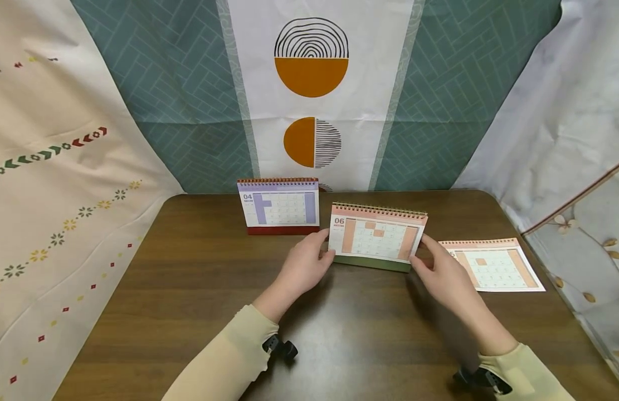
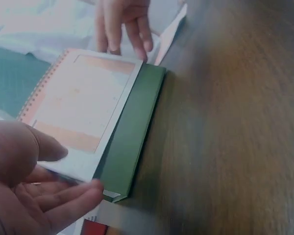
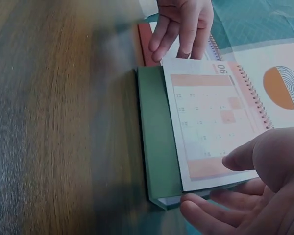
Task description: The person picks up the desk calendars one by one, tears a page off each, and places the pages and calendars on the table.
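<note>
A desk calendar (image 1: 371, 236) with a pink page marked 06 and a green base stands angled on the brown table between both hands. My left hand (image 1: 305, 262) holds its left edge, thumb toward the page and fingers by the side. At the opposite edge my right hand (image 1: 447, 278) holds it the same way, thumb (image 3: 240, 156) over the page. In the left wrist view the green base (image 2: 130, 127) juts out below the page. How firmly the fingers press is hard to tell.
Behind and to the left stands another desk calendar (image 1: 281, 206), with a purple page marked 04 and a red base. A loose orange calendar page set (image 1: 500, 267) lies flat at right, partly behind my right hand. Patterned cloths (image 1: 189, 94) hang around the table (image 1: 199, 312).
</note>
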### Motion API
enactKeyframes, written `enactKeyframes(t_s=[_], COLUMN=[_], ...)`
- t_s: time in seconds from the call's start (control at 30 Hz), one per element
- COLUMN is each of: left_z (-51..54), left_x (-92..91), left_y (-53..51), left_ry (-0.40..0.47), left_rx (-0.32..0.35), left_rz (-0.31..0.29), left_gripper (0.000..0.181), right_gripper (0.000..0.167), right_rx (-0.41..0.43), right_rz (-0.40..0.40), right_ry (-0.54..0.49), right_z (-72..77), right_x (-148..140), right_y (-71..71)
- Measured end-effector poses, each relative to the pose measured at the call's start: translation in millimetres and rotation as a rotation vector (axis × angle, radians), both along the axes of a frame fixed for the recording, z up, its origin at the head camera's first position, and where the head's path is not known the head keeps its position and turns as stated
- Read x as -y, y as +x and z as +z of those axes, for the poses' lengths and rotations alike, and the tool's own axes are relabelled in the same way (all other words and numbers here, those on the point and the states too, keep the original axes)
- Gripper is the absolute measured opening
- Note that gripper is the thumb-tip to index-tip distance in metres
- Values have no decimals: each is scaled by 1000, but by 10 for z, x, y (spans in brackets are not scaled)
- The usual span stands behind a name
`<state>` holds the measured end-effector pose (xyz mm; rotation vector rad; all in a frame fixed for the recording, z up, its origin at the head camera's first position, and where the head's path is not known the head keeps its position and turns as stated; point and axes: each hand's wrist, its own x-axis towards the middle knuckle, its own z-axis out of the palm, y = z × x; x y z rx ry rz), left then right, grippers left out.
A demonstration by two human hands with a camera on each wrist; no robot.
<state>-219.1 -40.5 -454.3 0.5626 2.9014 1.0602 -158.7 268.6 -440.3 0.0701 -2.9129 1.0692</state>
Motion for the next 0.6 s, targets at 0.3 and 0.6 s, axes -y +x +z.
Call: enactKeyframes(t_s=[0.3, 0.6], left_z=[-29, 0], left_x=[-2, 105], left_y=[99, 180], left_ry=[-90, 58], left_rx=[-78, 23], left_rz=[3, -40], left_gripper=[68, 65], right_gripper=[79, 85], right_rx=[-16, 41], right_rz=[51, 116], right_ry=[-80, -157], right_z=[-23, -61], right_x=[52, 21], right_y=[43, 155])
